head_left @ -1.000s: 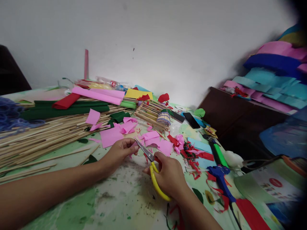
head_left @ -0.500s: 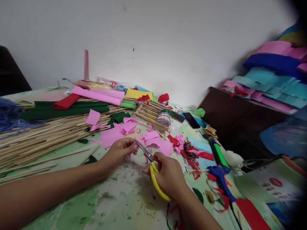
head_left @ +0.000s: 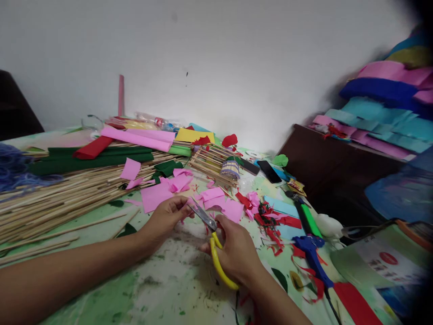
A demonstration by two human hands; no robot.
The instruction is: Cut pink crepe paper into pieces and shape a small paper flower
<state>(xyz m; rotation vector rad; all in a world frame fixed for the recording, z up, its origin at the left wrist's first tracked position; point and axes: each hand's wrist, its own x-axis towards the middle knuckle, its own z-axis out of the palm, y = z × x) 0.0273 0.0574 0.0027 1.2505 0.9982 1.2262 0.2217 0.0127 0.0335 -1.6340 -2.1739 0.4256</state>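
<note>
The table [head_left: 176, 280] is being spread with pale sticks [head_left: 67, 194], open room being left at its near middle, while a pale green container [head_left: 365, 259] is being marked at right by a label too small to read. By the curled fingers of the right hand [head_left: 238, 248], yellow-handled scissors [head_left: 210, 223] are being gripped, blades slightly parted, near the left hand [head_left: 169, 216], where a pink paper scrap [head_left: 191, 201] is being pinched between thumb and fingers.

Bare hands, bare forearms
The left hand [head_left: 172, 215] and right hand [head_left: 235, 248] are bare to the fingertips; the slim left forearm [head_left: 81, 267], tapering to a bare wrist, shows at greater length than the right forearm [head_left: 275, 295], likewise bare.
</note>
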